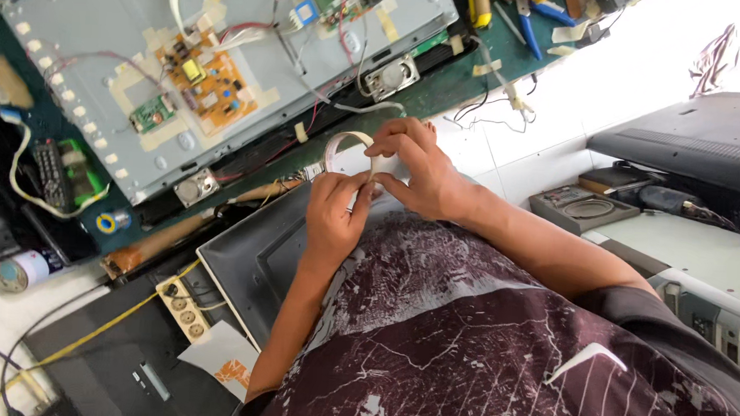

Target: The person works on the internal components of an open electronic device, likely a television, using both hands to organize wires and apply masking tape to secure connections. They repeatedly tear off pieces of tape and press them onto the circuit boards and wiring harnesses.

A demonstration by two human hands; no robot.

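Clearly, I judge the flat ribbon cable (345, 140) light, floppy and easily creased; my left hand (334, 215) and right hand (413, 172) pinch its end, best held near the stiff tip.

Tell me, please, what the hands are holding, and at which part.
Both hands pinch a flat white ribbon cable: the right hand near the curved upper part, the left hand lower down, by its free end.

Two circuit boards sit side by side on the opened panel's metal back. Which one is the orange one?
The larger board, lying right of the small green board. It is orange with a yellow block component, and cables run from it towards the panel's top.
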